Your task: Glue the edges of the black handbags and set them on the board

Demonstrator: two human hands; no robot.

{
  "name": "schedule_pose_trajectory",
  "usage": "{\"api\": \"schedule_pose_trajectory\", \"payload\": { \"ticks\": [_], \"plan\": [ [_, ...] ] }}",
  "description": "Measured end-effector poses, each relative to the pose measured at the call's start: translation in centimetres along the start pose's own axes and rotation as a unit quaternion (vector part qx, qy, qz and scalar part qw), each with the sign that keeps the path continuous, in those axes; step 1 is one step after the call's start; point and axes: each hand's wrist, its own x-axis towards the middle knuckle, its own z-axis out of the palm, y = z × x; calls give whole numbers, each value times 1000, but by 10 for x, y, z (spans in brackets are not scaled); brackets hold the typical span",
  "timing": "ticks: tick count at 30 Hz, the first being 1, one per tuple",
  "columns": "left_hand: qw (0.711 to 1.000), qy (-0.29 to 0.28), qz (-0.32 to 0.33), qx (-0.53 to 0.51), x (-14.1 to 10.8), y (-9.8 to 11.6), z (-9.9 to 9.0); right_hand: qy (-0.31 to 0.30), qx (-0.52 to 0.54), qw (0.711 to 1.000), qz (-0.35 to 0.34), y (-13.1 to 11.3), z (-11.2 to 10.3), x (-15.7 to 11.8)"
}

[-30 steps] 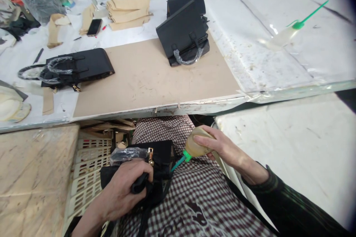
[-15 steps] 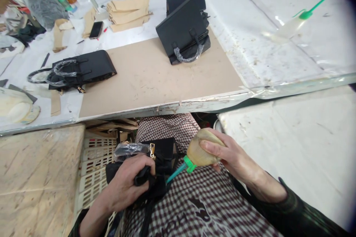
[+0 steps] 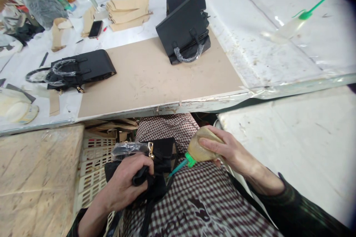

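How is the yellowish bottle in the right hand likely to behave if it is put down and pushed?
The bottle may roll when laid down, since its body looks rounded. The spout may bend or catch, being long and thin. The bottle is probably not heavy: the right hand alone holds it.

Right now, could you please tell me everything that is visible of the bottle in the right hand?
The bottle is yellowish, cloudy and stained, apparently soft plastic, with a green cap and a long, thin blue-green nozzle. It is tilted over the checked cloth, nozzle pointing down towards the black bag. The right hand grips it, hiding part. Whether the tip touches the bag is unclear.
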Motion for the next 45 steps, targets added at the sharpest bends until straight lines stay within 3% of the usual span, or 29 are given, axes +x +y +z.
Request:
{"api": "schedule_pose_trajectory", "payload": {
  "ticks": [12, 20, 28, 33, 41, 45],
  "plan": [
    [1000, -10, -5, 9, 5, 3, -2, 36, -101, 994, 12, 8, -8, 10],
    [999, -25, -17, 10, 1, 0, -1, -24, 23, 999, -2, 2, -5, 1],
    [1000, -13, -9, 22, 7, 4, -3, 30, -89, 995, 29, 26, -17, 19],
    [1000, -19, -10, 23, 8, 2, -2, 54, -148, 987, 25, 24, -17, 22],
    [999, -23, -10, 25, 9, 3, -1, 93, -261, 961, -17, 21, -13, 20],
    [999, -23, -13, 20, 8, 3, 0, 104, -291, 948, -69, 25, -9, 20]
  ]
}}
